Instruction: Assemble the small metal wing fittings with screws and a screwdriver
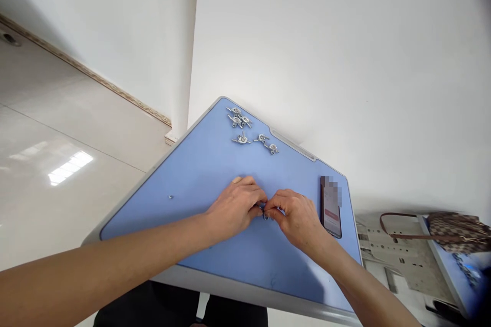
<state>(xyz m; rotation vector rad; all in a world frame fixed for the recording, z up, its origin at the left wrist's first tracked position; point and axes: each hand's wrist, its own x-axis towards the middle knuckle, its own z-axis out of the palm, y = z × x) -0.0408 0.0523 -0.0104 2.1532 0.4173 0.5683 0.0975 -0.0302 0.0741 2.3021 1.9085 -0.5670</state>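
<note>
Pinching a small metal part (265,215) from both sides, left hand (235,207) and right hand (298,217) are meeting near the middle of the blue tabletop (153,214). Part is sitting right of the left fingertips, left of the right ones; neither hand is reading as clearly nearer. Fingers are covering most of it, so can't tell its long axis. Both grips are closing down to narrow thumb-and-finger pinches, apparently touching the part; exact contact is hiding under the fingers. Similar metal pieces (241,139) are lying beyond the hands, tiny metal bit (171,197) well off left, phone (331,214) lying just beside the right hand.
</note>
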